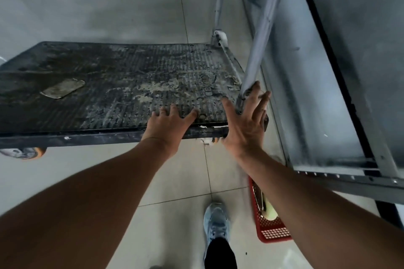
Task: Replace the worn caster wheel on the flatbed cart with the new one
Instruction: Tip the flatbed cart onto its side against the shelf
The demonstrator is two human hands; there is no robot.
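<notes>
Far left of my left hand, orange wheel (28, 152) peeks from under cart (109, 94); which caster is worn, cannot tell. Left hand (170, 124) flat on deck's near edge, fingers spread, grasping nothing. I judge it braces cart for tipping. Right hand (247, 120) just beside it, splayed at handle (260, 46) foot, thumb one side, fingers other, not closed. Below right hand, red basket (271, 229) on tile floor (185, 181); new wheel not seen. Deck ribbed, grimy, flaking.
</notes>
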